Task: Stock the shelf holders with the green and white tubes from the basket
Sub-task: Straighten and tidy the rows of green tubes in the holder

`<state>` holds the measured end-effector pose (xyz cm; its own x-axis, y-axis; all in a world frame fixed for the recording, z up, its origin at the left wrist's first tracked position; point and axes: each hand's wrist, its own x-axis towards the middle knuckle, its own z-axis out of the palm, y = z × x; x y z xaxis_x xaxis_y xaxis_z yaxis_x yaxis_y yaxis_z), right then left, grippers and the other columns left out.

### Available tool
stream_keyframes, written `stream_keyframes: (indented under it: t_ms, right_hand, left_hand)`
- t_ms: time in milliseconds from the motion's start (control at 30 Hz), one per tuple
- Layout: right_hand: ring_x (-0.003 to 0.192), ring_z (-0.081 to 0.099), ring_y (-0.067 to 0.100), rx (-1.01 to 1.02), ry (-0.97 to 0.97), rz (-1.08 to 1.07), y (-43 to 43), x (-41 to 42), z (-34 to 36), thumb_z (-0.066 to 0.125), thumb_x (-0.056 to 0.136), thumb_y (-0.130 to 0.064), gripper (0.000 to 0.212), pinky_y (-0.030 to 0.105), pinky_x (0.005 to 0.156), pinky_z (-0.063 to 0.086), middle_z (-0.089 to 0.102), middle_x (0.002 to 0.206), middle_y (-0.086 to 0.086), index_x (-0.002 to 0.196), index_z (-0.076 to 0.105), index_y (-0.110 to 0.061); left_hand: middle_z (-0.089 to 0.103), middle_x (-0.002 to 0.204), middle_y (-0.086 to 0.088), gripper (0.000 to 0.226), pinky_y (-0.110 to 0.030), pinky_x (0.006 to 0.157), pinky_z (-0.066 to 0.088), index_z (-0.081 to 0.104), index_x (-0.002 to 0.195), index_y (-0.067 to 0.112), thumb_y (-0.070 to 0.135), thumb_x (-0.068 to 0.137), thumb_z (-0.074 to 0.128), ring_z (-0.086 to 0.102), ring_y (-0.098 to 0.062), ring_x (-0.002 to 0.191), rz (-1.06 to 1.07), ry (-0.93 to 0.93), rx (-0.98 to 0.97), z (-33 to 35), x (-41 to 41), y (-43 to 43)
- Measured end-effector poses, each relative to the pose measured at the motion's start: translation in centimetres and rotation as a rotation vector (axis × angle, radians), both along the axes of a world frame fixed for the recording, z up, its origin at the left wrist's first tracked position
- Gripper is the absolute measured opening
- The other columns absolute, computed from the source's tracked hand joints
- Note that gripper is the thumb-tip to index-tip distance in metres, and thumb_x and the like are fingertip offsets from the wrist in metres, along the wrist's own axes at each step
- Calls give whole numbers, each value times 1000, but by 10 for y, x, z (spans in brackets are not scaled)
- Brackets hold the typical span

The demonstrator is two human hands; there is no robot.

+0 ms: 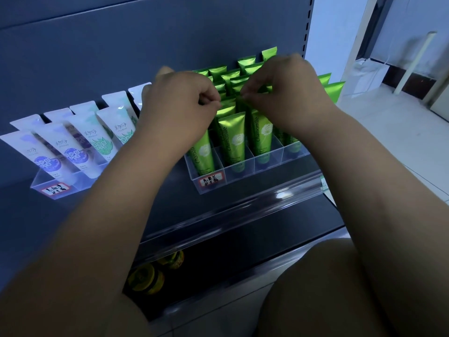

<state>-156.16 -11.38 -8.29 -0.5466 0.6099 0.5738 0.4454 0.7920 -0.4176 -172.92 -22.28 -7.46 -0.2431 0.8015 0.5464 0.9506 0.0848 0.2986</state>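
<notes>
The green tubes (pixel 232 139) are reading "Chamomile" lengthwise beside a white flower mark, and they are standing cap down, crimped ends up, leaning back in a clear holder (pixel 245 171) with 4 front slots and a red-edged handwritten tag (pixel 211 181) I cannot read. They are shiny metallic green. The left hand (pixel 184 105) and right hand (pixel 279 93) are meeting over the rows, fingertips pinching narrowly at tube tops; which tube, I cannot tell. The white tubes (pixel 97 135), printed purple or green, are leaning in another holder (pixel 80 183) to the left.
</notes>
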Motion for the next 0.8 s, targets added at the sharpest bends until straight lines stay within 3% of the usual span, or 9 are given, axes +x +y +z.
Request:
stream_keyframes:
  t_ms: [133, 200, 400, 467, 633, 800]
  right_hand:
    - [102, 62, 31, 14, -29, 28, 3, -7, 0, 67, 82, -37, 20, 41, 93, 49, 74, 96, -2, 94, 82, -29]
    - [100, 63, 30, 26, -42, 56, 4, -9, 1, 67, 81, -37, 22, 42, 94, 48, 75, 94, -3, 93, 83, -28]
    - [101, 62, 25, -3, -25, 60, 8, -10, 0, 69, 84, -33, 16, 36, 96, 47, 73, 91, -5, 88, 83, -28]
    - [104, 61, 22, -27, -27, 45, 9, -9, 0, 70, 86, -32, 14, 26, 96, 43, 70, 91, -10, 90, 83, -27]
    - [97, 61, 9, -62, -75, 13, 8, -8, 3, 69, 90, -28, 14, 11, 84, 28, 65, 88, -12, 94, 82, -25]
    - [87, 56, 7, -78, -72, 1, 9, -9, 5, 66, 92, -28, 16, 15, 66, 35, 68, 99, -6, 95, 81, -22]
  left_hand:
    - [72, 89, 14, 3, -47, 97, 45, 74, 89, 34, 35, 89, 71, 48, -25, 115, 57, 17, -82, 4, -1, 5]
    - [72, 93, 12, 4, -49, 98, 45, 75, 89, 34, 33, 88, 71, 49, -26, 118, 87, 15, -113, 5, -3, 7]
    - [69, 91, 9, 14, -49, 97, 46, 78, 85, 31, 27, 87, 64, 45, -28, 120, 148, 13, -172, 5, -1, 11]
    - [68, 92, 8, 16, -49, 98, 45, 79, 86, 30, 26, 87, 64, 44, -30, 119, 152, 17, -183, 5, 0, 13]
    - [68, 89, 7, 16, -50, 98, 45, 79, 83, 30, 26, 86, 64, 47, -30, 118, 141, 0, -179, 4, -1, 17]
    - [63, 82, 9, 12, -48, 96, 47, 78, 81, 29, 29, 86, 67, 49, -30, 116, 136, -18, -169, 3, -1, 18]
